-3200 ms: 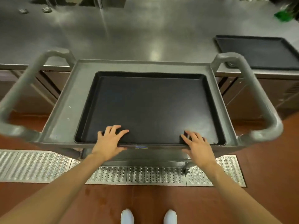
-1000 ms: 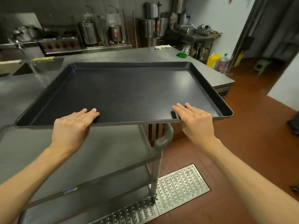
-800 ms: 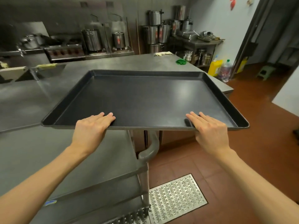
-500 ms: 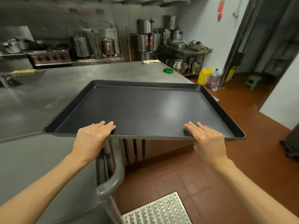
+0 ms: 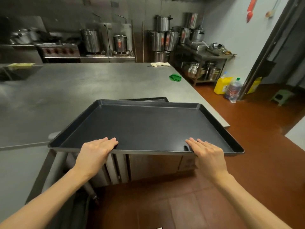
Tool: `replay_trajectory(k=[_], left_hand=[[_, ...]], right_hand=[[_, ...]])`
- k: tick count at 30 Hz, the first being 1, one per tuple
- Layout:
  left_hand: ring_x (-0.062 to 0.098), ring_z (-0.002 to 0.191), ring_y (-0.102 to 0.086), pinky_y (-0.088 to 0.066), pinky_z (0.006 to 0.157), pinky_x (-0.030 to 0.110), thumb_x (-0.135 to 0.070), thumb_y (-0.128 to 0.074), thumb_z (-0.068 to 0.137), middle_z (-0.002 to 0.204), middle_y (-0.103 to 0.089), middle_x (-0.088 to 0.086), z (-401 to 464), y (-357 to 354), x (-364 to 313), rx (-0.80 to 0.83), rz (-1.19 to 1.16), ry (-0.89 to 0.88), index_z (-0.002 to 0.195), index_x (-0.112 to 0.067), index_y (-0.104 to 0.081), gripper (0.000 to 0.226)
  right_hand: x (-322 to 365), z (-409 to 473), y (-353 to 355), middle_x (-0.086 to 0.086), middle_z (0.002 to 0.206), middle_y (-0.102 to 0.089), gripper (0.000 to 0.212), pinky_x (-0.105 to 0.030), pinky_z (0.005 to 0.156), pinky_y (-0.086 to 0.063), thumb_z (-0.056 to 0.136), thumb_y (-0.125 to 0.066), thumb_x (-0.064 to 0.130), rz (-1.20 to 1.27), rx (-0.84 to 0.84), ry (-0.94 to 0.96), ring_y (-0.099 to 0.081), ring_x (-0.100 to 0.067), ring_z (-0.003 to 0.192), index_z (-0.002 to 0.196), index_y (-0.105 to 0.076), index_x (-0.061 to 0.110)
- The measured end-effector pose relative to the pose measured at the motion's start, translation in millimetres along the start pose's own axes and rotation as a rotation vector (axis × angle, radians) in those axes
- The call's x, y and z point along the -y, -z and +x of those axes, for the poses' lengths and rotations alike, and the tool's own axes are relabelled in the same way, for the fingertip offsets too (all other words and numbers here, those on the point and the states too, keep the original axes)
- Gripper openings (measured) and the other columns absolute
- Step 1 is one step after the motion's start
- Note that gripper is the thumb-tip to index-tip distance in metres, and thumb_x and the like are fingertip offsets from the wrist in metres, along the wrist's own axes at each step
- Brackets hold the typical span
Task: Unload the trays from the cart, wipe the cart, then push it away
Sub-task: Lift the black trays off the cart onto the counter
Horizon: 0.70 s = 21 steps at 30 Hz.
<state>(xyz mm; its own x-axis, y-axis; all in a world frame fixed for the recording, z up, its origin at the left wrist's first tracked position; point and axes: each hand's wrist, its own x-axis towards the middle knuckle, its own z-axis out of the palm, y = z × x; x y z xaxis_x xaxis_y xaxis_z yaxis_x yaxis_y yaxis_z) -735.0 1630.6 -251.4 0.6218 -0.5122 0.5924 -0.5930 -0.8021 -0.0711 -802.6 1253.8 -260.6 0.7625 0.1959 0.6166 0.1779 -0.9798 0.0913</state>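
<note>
both arms outstretched, left hand and right hand gripping tray

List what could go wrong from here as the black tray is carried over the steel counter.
1. Both hands, left hand and right hand, grip only the near rim of the tray, so its far end could dip or slip.
2. It is coming in askew over the other tray on the counter; edges may catch instead of stacking.
3. Its right corner overhangs the counter's edge, so set down there it could tip.
</note>
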Motion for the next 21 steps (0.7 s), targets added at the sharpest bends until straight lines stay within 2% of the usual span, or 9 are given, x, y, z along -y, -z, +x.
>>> replay_trajectory(k=[2, 4, 5, 7, 16, 21], left_hand=[[0.031, 0.083, -0.075, -0.061, 0.063, 0.043, 0.017, -0.085, 0.045, 0.098, -0.077, 0.009, 18.0, -21.7, -11.6, 0.027, 0.020, 0.047, 0.096, -0.006, -0.078, 0.056], [0.030, 0.084, -0.075, -0.062, 0.064, 0.043, 0.017, -0.085, 0.045, 0.098, -0.077, 0.009, 32.4, -41.8, -20.6, 0.055, 0.043, 0.088, 0.096, -0.007, -0.078, 0.057], [0.030, 0.084, -0.075, -0.062, 0.064, 0.043, 0.017, -0.085, 0.046, 0.098, -0.077, 0.009, 38.7, -50.6, -24.3, 0.075, 0.051, 0.111, 0.097, -0.007, -0.077, 0.057], [0.030, 0.085, -0.075, -0.062, 0.067, 0.043, 0.015, -0.086, 0.046, 0.099, -0.077, 0.009, 52.2, -62.4, -27.0, 0.106, 0.060, 0.155, 0.099, -0.008, -0.077, 0.058], [0.027, 0.087, -0.075, -0.060, 0.073, 0.041, 0.006, -0.087, 0.055, 0.098, -0.077, 0.008, 109.5, -117.6, 13.4, 0.194, 0.093, 0.273, 0.104, -0.009, -0.076, 0.052], [0.029, 0.076, -0.074, -0.061, 0.065, 0.041, 0.009, -0.082, 0.062, 0.087, -0.077, 0.009, 144.5, -170.5, 73.1, 0.197, 0.083, 0.289, 0.103, -0.008, -0.075, 0.045]], right_hand=[[-29.9, 16.9, -21.2, -0.010, 0.104, -0.078, 0.053, -0.047, 0.070, -0.062, 0.060, -0.060, -0.011, 0.029, 0.040, 0.020, -0.077, -0.032, 0.087, 0.106, -0.078, 0.008], [-55.6, 31.9, -39.8, -0.011, 0.104, -0.078, 0.056, -0.049, 0.071, -0.062, 0.055, -0.076, -0.014, 0.048, 0.098, 0.032, -0.076, -0.033, 0.087, 0.107, -0.078, 0.007], [-67.1, 39.6, -47.7, -0.012, 0.104, -0.078, 0.064, -0.050, 0.071, -0.061, 0.047, -0.086, -0.011, 0.063, 0.144, 0.034, -0.076, -0.033, 0.088, 0.108, -0.077, 0.006], [-86.0, 56.2, -64.4, -0.012, 0.105, -0.077, 0.075, -0.050, 0.072, -0.062, 0.037, -0.094, -0.006, 0.090, 0.208, 0.056, -0.076, -0.034, 0.091, 0.109, -0.077, 0.007], [-116.1, 141.1, -162.9, -0.009, 0.111, -0.076, 0.064, -0.050, 0.075, -0.060, 0.055, -0.094, 0.000, 0.163, 0.287, 0.095, -0.074, -0.032, 0.100, 0.115, -0.076, 0.012], [-113.6, 194.2, -232.2, -0.009, 0.108, -0.077, 0.068, -0.051, 0.072, -0.060, 0.048, -0.096, -0.001, 0.167, 0.300, 0.095, -0.074, -0.032, 0.097, 0.112, -0.077, 0.012]])
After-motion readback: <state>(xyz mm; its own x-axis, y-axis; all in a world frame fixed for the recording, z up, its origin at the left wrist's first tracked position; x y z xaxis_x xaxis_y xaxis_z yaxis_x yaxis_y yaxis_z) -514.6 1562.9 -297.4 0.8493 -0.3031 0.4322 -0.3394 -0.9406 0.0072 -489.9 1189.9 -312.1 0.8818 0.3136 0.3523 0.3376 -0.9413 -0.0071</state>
